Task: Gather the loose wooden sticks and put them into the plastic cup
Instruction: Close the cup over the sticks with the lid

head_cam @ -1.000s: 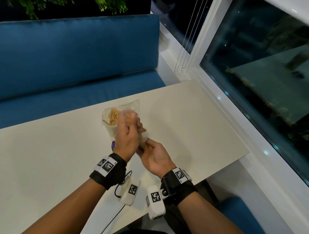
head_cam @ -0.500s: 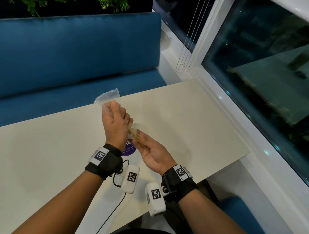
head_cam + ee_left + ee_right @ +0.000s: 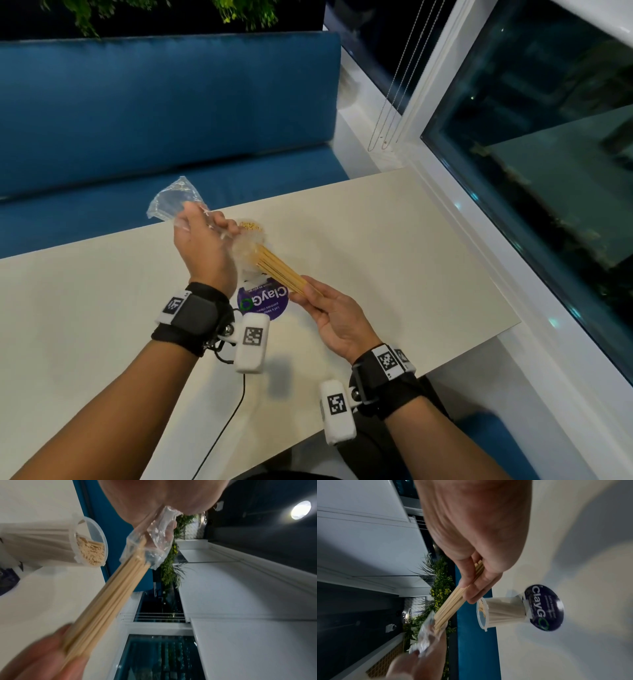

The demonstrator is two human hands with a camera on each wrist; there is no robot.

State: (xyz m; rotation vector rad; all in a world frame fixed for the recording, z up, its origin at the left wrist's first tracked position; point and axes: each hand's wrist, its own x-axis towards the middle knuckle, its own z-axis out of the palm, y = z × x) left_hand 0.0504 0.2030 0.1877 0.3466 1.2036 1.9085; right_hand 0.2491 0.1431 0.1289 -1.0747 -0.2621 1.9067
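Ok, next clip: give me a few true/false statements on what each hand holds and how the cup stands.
1. The right hand grips a bundle of wooden sticks. True.
2. The left hand holds nothing. False: it holds a clear plastic wrapper.
3. The plastic cup stands empty. False: stick ends show at its rim.
4. The cup stands on a purple round sticker on the table. True.
5. The far ends of the sticks are inside the wrapper. True.
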